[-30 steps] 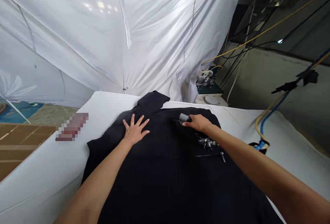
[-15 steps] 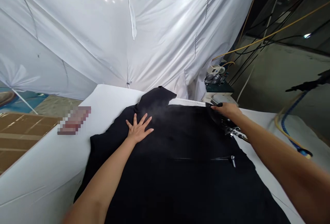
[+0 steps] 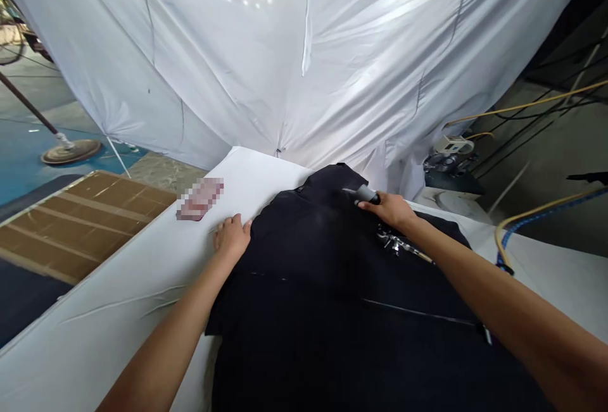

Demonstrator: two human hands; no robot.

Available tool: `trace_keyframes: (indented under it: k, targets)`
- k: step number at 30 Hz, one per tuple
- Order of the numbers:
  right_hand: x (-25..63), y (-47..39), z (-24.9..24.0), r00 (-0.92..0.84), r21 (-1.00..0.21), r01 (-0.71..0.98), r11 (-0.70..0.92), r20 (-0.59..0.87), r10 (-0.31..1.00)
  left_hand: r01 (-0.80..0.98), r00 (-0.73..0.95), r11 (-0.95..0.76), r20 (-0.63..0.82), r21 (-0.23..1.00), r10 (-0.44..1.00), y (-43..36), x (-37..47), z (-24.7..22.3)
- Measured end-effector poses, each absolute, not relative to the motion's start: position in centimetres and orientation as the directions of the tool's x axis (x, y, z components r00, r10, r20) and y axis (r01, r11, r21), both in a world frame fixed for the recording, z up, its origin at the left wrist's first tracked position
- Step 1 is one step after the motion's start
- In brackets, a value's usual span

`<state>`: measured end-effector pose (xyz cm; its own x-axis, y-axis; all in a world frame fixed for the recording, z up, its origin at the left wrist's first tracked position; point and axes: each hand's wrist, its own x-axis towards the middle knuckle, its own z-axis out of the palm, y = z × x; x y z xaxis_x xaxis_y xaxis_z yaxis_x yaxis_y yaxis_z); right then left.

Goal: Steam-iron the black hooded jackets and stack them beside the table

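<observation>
A: Where's the iron?
B: The iron [image 3: 365, 193] is beside the collar [image 3: 337, 176] of a black garment [image 3: 294, 323], spread over a white counter [image 3: 118, 298]. The right hand [image 3: 394, 211] has its grip wrapped round the handle [image 3: 369, 195].
A: And the left hand [image 3: 232, 236]?
B: At the garment's left edge; I can't tell whether its grip pinches the cloth.
A: How far along?
B: Partway, I'd judge. The garment is laid out, but such dark cloth hides what's pressed and what's left.
A: Which way does the iron point?
B: Its body blends into the cloth. The handle aims left and slightly away, metal fittings [image 3: 396, 244] nearer the person, so its long axis probably slants across the garment.
A: The garment?
B: Collar away from the person, long axis running towards them.
</observation>
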<state>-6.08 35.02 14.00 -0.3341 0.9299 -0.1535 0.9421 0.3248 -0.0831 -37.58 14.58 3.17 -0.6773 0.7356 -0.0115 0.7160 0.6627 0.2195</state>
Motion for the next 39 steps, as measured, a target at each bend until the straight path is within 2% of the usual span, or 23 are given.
trace_keyframes:
  k: [3, 6, 8, 11, 14, 17, 19, 22, 25, 29, 31, 36, 39]
  targets:
    - [-11.0, 31.2, 13.9, -0.583, -0.083, 0.808, 0.583, -0.249, 0.773, 0.66, -0.716, 0.704, -0.064, 0.262, 0.695, 13.5, -38.3, 2.2]
    - [-16.9, 29.5, 12.6, -0.647, -0.068, 0.743, 0.666, -0.329, 0.688, 0.654, -0.72, 0.697, -0.037, 0.295, 0.692, 13.1, -38.1, 0.5]
    - [-20.2, 30.5, 11.9, -0.609, -0.067, 0.777, 0.625, -0.328, 0.722, 0.645, -0.741, 0.706, 0.015, 0.292, 0.671, 13.1, -38.0, -0.6]
    - [-23.0, 34.2, 11.7, -0.452, -0.033, 0.888, 0.458, -0.242, 0.859, 0.664, -0.721, 0.665, 0.055, 0.341, 0.691, 13.1, -38.3, -1.7]
    - [-23.3, 37.1, 12.5, -0.316, 0.0, 0.947, 0.322, -0.177, 0.932, 0.645, -0.71, 0.571, 0.122, 0.508, 0.694, 12.7, -39.4, -1.6]
    - [-22.6, 36.6, 13.2, -0.376, -0.014, 0.925, 0.381, -0.193, 0.906, 0.572, -0.781, 0.496, 0.247, 0.654, 0.574, 10.7, -40.6, -0.8]
    - [-22.3, 34.7, 13.2, -0.505, -0.045, 0.86, 0.509, -0.225, 0.833, 0.521, -0.809, 0.532, 0.186, 0.667, 0.558, 9.0, -41.0, -0.1]
    - [-23.2, 31.8, 12.4, -0.655, -0.066, 0.739, 0.67, -0.305, 0.692, 0.455, -0.74, 0.601, -0.096, 0.657, 0.666, 7.2, -40.6, 0.5]
    - [-24.6, 30.5, 11.8, -0.645, -0.061, 0.738, 0.673, -0.358, 0.675, 0.383, -0.648, 0.583, -0.241, 0.717, 0.722, 7.0, -39.5, 0.4]
    - [-23.4, 29.7, 12.7, -0.615, -0.073, 0.776, 0.626, -0.303, 0.728, 0.287, -0.624, 0.569, -0.3, 0.771, 0.721, 7.8, -38.9, -0.3]
    - [-20.9, 28.6, 13.5, -0.656, -0.077, 0.739, 0.669, -0.313, 0.687, 0.239, -0.62, 0.556, -0.316, 0.796, 0.719, 8.1, -38.9, -0.4]
    - [-10.9, 25.2, 13.5, -0.687, -0.084, 0.668, 0.739, -0.451, 0.569, 0.21, -0.612, 0.58, -0.356, 0.787, 0.706, 8.1, -39.0, 0.1]
    - [-4.2, 25.8, 12.6, -0.55, -0.022, 0.787, 0.616, -0.478, 0.685, 0.185, -0.638, 0.577, -0.349, 0.796, 0.687, 7.6, -38.4, 0.4]
